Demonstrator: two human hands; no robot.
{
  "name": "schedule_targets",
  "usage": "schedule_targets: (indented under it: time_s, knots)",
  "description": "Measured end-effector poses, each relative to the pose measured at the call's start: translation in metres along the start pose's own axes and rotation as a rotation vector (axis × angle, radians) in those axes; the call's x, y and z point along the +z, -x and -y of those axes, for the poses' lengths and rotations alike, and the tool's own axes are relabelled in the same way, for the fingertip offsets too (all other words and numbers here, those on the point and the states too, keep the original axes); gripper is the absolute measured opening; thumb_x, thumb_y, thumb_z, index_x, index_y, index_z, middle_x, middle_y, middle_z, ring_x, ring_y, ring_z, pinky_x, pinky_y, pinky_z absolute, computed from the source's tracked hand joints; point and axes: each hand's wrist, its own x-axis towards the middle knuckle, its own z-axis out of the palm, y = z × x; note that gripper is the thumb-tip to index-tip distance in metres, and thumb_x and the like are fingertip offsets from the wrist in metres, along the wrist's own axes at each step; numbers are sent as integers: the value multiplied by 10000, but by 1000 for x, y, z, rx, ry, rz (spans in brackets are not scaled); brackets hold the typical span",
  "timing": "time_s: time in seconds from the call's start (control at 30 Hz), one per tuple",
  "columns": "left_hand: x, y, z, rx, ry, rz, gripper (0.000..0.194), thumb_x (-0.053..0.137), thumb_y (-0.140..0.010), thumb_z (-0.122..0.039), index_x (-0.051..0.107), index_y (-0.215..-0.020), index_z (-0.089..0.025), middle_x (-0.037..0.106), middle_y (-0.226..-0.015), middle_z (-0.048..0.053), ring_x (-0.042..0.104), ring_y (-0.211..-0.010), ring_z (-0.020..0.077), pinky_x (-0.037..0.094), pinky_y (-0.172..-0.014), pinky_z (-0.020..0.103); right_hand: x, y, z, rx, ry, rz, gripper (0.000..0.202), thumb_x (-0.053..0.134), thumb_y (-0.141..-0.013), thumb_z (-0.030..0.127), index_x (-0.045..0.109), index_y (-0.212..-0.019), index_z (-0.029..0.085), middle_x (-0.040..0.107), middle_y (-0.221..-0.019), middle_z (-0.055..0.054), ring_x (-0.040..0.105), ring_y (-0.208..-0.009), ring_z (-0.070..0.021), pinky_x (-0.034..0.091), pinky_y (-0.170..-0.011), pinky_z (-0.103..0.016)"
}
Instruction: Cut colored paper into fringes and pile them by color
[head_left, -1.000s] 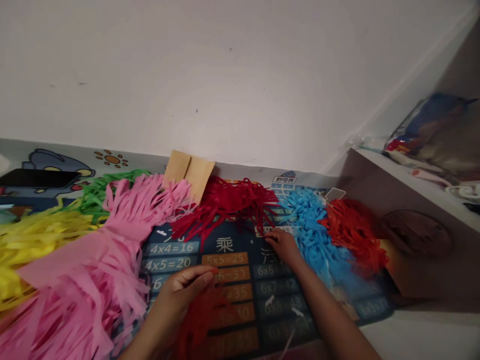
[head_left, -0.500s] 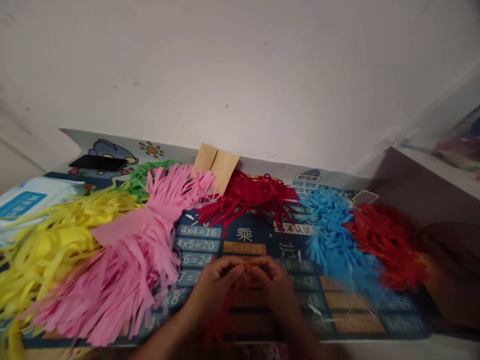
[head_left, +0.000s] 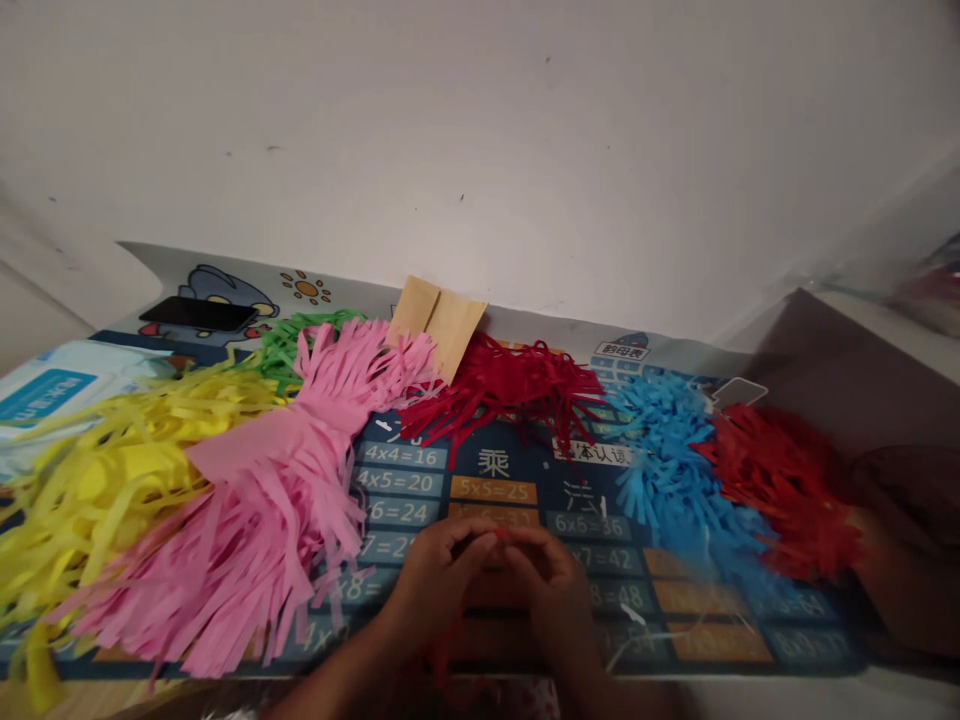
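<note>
My left hand (head_left: 444,568) and my right hand (head_left: 553,578) meet fingertip to fingertip over the front middle of the mat. Between their pinched fingers is a small bit of red paper tassel (head_left: 501,536). Its dim red strands hang below, mostly behind my left hand and wrist. To the left lies a large pink fringed paper tassel (head_left: 292,520), bunched at its middle. Dark red fringed paper (head_left: 510,385) rests beyond my hands. Blue fringed paper (head_left: 671,460) and a brighter red fringed piece (head_left: 780,490) lie to the right.
Yellow fringed paper (head_left: 142,470) and some green fringe (head_left: 281,345) are on the left, near a white-and-blue package (head_left: 56,395) and a black phone (head_left: 199,313). A brown paper envelope (head_left: 442,320) leans at the back. The printed mat (head_left: 409,515) curls up against the wall.
The view has shifted slightly. Both hands stay together at the front middle, fingertips still pinched on the red paper. The laid-out fringes have not moved.
</note>
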Motion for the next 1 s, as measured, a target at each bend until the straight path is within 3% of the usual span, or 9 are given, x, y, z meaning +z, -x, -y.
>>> schedule_targets:
  time_s: [0.13, 0.37, 0.67, 0.8, 1.0]
  knots:
    - [1, 3, 1, 41, -12, -45, 172, 605, -755, -267, 718, -873, -212, 736, -848, 14, 665, -787, 180, 484, -720, 247, -4, 0, 4, -100, 25, -27, 99, 714, -734, 306, 710, -787, 223, 697, -808, -39, 654, -785, -222, 533, -730, -315]
    - [0, 4, 0, 91, -98, -23, 167, 584, -817, -263, 750, -836, -248, 755, -820, -6, 676, -771, 160, 489, -717, 224, -8, 2, 10, -207, 133, -36, 36, 694, -758, 253, 718, -762, 226, 690, -796, -32, 640, -766, -201, 521, -700, -281]
    - [-4, 6, -1, 126, -118, -11, 175, 570, -832, -204, 740, -818, -242, 742, -795, -25, 664, -757, 131, 469, -714, 190, -5, 2, 11, -378, 234, -24, 88, 665, -790, 177, 716, -758, 241, 703, -770, 2, 655, -737, -166, 509, -683, -232]
    - [-7, 5, -2, 166, -149, 10, 185, 560, -848, -185, 727, -786, -233, 727, -773, -30, 651, -737, 119, 449, -699, 181, -6, 2, 10, -413, 261, -3, 144, 634, -824, 157, 690, -720, 238, 693, -730, 18, 652, -702, -150, 505, -670, -218]
    - [-16, 2, -9, 292, -252, 117, 161, 552, -866, -168, 703, -826, -206, 713, -774, -18, 638, -723, 118, 431, -678, 188, -11, 6, 18, -479, 331, 25, 106, 674, -822, 169, 722, -828, 263, 713, -820, 17, 667, -746, -153, 522, -673, -208]
